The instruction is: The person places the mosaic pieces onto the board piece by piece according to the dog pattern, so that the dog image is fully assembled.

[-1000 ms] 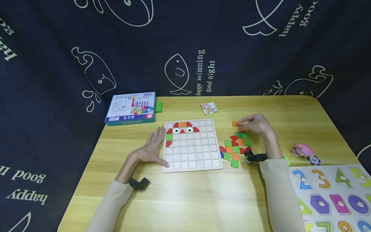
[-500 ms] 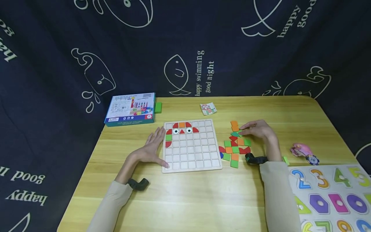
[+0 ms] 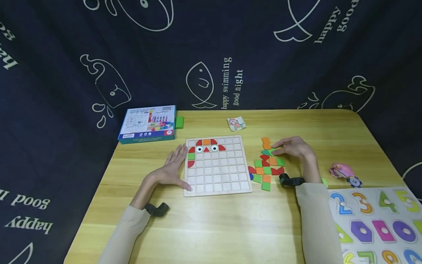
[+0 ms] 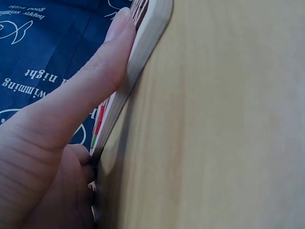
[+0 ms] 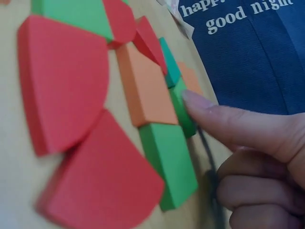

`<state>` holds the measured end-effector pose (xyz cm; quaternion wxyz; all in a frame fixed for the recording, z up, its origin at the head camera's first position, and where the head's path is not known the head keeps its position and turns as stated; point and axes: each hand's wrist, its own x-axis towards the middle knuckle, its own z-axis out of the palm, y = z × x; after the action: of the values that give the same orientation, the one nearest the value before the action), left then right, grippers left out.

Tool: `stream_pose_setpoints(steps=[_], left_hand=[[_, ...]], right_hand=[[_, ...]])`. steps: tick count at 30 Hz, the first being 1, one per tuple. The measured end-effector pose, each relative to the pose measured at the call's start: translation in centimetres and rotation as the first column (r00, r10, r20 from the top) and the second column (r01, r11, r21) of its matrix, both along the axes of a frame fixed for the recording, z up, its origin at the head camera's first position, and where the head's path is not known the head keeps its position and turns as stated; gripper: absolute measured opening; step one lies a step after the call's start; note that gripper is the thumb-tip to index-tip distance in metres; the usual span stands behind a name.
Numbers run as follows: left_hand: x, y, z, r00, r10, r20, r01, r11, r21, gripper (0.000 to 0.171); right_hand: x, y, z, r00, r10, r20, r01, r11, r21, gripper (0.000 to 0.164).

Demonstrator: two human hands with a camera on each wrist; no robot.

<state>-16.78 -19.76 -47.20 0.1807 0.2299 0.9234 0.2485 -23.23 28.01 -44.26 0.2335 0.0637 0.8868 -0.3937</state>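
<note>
My left hand (image 3: 171, 170) lies spread along the left edge of a white gridded board (image 3: 221, 170). Its thumb (image 4: 102, 67) rests straight on the board's rim in the left wrist view. Red, orange and green tiles and two eye tiles (image 3: 199, 149) sit in the board's upper left cells. On the right, my right hand (image 3: 295, 148) pinches a green tile (image 5: 182, 107) with the thumb on it; the index fingertip is hidden in the right wrist view. Nearby lie loose orange squares (image 3: 266, 143), green squares (image 3: 266, 186) and red quarter-rounds (image 5: 66, 86).
A boxed toy set (image 3: 147, 124) stands at the back left beside a green block (image 3: 179, 122). A small picture card (image 3: 236, 124) lies behind the board. To the right are a pink toy (image 3: 341, 170) and a number-and-shape puzzle board (image 3: 372, 212).
My right hand has moved slightly toward me, from the orange tile at the back to the green tile. The orange tile now lies uncovered with another one. My left hand stays put.
</note>
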Motion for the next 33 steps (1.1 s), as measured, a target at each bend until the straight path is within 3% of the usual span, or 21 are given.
stream_pose_setpoints(steps=[4, 12, 20, 24, 27, 33], left_hand=[[0.1, 0.0, 0.1, 1.0, 0.0, 0.001, 0.0, 1.0, 0.0, 0.147], [0.1, -0.1, 0.0, 1.0, 0.001, 0.007, -0.001, 1.0, 0.006, 0.146], [0.0, -0.1, -0.1, 1.0, 0.004, 0.009, -0.004, 1.0, -0.004, 0.147], [-0.1, -0.2, 0.0, 1.0, 0.0, -0.002, 0.0, 1.0, 0.006, 0.147], [-0.1, -0.2, 0.1, 1.0, -0.005, -0.01, 0.005, 1.0, 0.013, 0.147], [-0.1, -0.3, 0.1, 1.0, -0.002, -0.004, 0.003, 1.0, 0.011, 0.148]], right_hand=[[-0.3, -0.1, -0.2, 1.0, -0.007, -0.023, 0.006, 0.999, -0.039, 0.049], [-0.1, 0.5, -0.4, 0.995, 0.093, -0.018, -0.094, 0.994, -0.052, 0.052], [-0.3, -0.7, 0.8, 0.975, 0.15, -0.166, -0.147, 0.989, 0.035, 0.041], [-0.2, -3.9, 2.1, 0.969, 0.128, -0.21, -0.138, 0.99, -0.034, 0.035], [0.0, -7.7, 2.7, 0.975, 0.117, -0.188, -0.137, 0.986, -0.094, 0.033], [0.6, -14.7, 1.9, 0.975, 0.165, -0.152, -0.181, 0.978, -0.1, 0.029]])
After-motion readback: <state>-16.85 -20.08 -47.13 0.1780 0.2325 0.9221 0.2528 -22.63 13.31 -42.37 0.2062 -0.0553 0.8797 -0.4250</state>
